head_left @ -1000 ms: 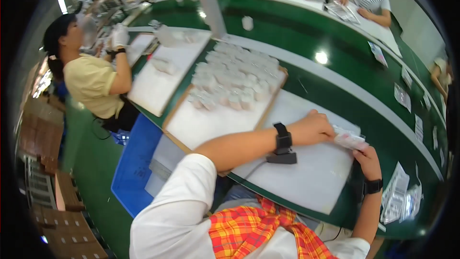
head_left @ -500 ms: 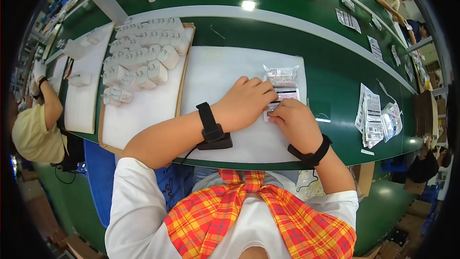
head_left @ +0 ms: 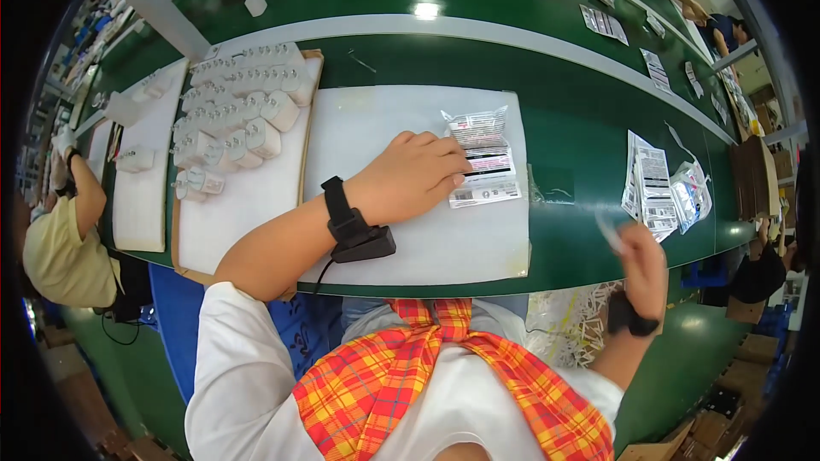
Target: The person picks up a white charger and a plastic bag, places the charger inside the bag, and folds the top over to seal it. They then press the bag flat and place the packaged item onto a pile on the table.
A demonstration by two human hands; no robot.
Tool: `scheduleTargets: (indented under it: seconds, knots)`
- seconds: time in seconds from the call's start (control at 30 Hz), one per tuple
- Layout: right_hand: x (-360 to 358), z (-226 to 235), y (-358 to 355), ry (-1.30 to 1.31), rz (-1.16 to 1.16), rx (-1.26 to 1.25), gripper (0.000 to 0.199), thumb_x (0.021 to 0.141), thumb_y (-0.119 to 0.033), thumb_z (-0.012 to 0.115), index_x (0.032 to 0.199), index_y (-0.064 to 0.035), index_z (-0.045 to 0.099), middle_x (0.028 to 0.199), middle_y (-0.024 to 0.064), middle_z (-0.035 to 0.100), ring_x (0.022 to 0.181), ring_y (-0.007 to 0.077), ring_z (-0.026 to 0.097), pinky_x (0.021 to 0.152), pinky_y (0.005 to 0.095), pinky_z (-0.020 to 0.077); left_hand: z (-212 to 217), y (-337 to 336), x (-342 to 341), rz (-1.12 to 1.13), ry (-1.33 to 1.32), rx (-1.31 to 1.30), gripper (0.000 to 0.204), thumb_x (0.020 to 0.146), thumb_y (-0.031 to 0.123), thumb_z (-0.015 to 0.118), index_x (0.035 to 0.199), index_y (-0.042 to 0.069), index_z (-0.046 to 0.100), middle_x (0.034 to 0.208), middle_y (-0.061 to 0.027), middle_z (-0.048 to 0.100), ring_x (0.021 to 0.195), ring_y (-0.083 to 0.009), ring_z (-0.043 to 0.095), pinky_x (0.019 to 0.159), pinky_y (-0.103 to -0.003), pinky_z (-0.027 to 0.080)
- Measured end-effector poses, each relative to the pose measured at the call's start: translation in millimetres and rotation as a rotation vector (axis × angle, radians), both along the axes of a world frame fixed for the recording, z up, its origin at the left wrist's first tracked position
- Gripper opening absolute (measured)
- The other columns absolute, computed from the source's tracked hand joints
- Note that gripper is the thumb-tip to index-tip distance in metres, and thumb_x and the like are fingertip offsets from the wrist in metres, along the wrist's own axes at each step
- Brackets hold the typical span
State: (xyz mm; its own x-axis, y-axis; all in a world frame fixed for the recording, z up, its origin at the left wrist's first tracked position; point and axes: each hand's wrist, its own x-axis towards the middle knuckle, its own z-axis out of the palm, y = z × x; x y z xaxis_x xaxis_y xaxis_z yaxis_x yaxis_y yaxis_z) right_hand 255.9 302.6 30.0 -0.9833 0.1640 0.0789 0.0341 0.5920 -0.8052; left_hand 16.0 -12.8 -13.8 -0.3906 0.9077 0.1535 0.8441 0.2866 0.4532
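In right fingers (head_left: pixel 635 244), blurred strip (head_left: pixel 608 230).

That plaid scarf (head_left: pixel 363 388) catches my eye, red, orange and yellow over a white shirt (head_left: pixel 226 367); the surface (head_left: pixel 568 248) is green, the mat (head_left: pixel 453 243) white, the pouch (head_left: pixel 489 162) silvery with black-and-pink bands.

A shiny silver printed pouch (head_left: pixel 487 158) lies flat on the white mat (head_left: pixel 444 243); a thin pale strip (head_left: pixel 609 231), blurred, juts from the right hand (head_left: pixel 645 271).
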Motion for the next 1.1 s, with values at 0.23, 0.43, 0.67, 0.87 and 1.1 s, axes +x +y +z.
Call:
scheduleTargets:
  seconds: [0.23,0.43,0.67,0.87,1.1]
  knots:
    - [193,-52,53,-0.375,-0.826,0.371,0.011,0.093,-0.005,0.057,0.102,0.0022,0.059,0.092,0.0102,0.061,0.082,0.0188,0.058,0.076,0.0305,0.0476,14,18,7,0.016,0.093,-0.057,0.042,0.08,0.021,0.071,0.119,0.009,0.06,0.11,-0.009,0.064,0.103,-0.0279,0.058,0.096,-0.042,0.04]
    - [29,5,-32,0.038,-0.59,0.321,0.027,0.088,-0.006,0.067,0.114,0.0007,0.063,0.1,0.012,0.067,0.089,0.0218,0.063,0.08,0.0327,0.0501,10,26,13,0.071,0.217,-0.072,0.04,0.079,0.018,0.071,0.117,0.01,0.059,0.104,-0.0093,0.065,0.092,-0.0286,0.061,0.091,-0.04,0.043]
    - [-134,-11,-97,-0.027,-0.074,0.423,0.062,0.079,-0.028,0.078,0.128,-0.0025,0.051,0.103,0.0158,0.064,0.094,0.032,0.065,0.081,0.0363,0.0517,12,29,15,0.088,0.203,-0.045,0.036,0.079,0.014,0.07,0.113,0.011,0.06,0.099,-0.0099,0.063,0.09,-0.0274,0.061,0.088,-0.039,0.044]
    - [-154,-20,-99,-0.127,-0.051,0.369,0.068,0.073,-0.027,0.079,0.129,-0.0013,0.048,0.103,0.0164,0.062,0.095,0.0334,0.065,0.08,0.0357,0.0516,8,23,12,0.066,0.331,-0.025,0.023,0.078,0.016,0.07,0.099,0.008,0.063,0.09,-0.0078,0.06,0.088,-0.0249,0.058,0.084,-0.038,0.044]
    - [-175,-28,-53,-0.068,0.006,0.388,0.065,0.072,-0.017,0.075,0.131,-0.0057,0.051,0.104,0.0158,0.061,0.097,0.0331,0.063,0.082,0.0368,0.0513,10,14,17,0.148,0.342,-0.134,0.022,0.078,0.024,0.071,0.087,0.005,0.064,0.085,-0.007,0.057,0.084,-0.0234,0.054,0.079,-0.037,0.041]
